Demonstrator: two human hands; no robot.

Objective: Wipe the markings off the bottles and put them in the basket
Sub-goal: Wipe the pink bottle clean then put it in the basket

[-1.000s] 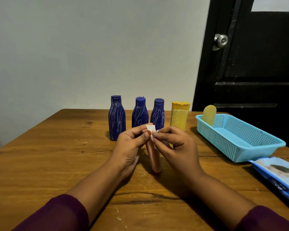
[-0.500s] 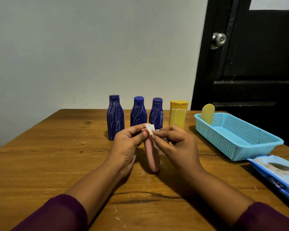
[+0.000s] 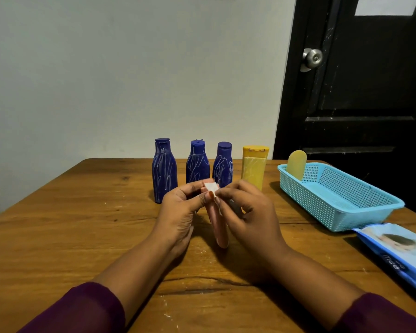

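- The left hand (image 3: 178, 212) grips the upper part of the pink bottle (image 3: 219, 227), fingers curled round it and the thumb lying across near its top.
- The pink bottle is in front of the person at the middle of the bench (image 3: 58, 236), tilted, with its lower end pointing down toward the wood; I cannot tell whether that end touches.
- The right hand (image 3: 247, 212) pinches a small white wipe (image 3: 211, 187) between thumb and fingertips and holds it against the top of the pink bottle.
- Behind the hands four bottles stand upright in a row: the left blue bottle (image 3: 164, 171), the middle blue bottle (image 3: 197, 164) and the right blue bottle (image 3: 223, 164), all scribbled with white lines, then the yellow bottle (image 3: 253, 167) with faint pale marks.
- To the right sits the light blue basket (image 3: 305, 195), well apart from the hands, with a pale yellow bottle (image 3: 296, 164) leaning in its far left corner.
- A blue wipe pack (image 3: 399, 251) lies just beside the basket's near end, at the bench's right edge.
- A black door (image 3: 358, 92) with a round metal knob (image 3: 312, 58) stands behind the basket.
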